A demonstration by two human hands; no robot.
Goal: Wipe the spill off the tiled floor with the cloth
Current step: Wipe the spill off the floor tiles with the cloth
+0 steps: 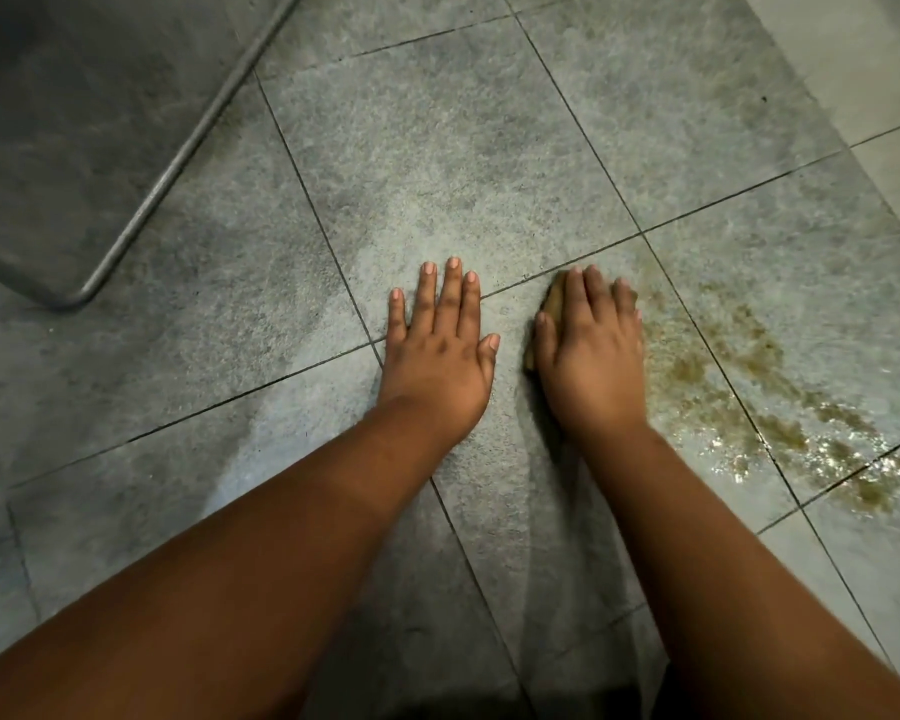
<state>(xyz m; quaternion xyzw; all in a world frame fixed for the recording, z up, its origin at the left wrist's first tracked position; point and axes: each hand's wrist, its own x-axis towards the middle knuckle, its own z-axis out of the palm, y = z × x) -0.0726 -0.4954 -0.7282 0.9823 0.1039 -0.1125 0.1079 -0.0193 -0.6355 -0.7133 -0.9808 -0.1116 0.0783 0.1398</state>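
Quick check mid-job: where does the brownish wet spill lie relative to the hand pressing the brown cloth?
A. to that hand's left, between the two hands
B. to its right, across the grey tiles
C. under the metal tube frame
B: the brownish wet spill spreads across the grey floor tiles to the right of the right hand, which presses the brown cloth.

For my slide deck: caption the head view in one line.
Left hand braces flat on tiled floor; right hand presses brown cloth beside brownish spill.

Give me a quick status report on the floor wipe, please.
Left hand flat on grey tiled floor. Right hand presses small brownish cloth. Brown wet spill remains rightward. Nothing blocking.
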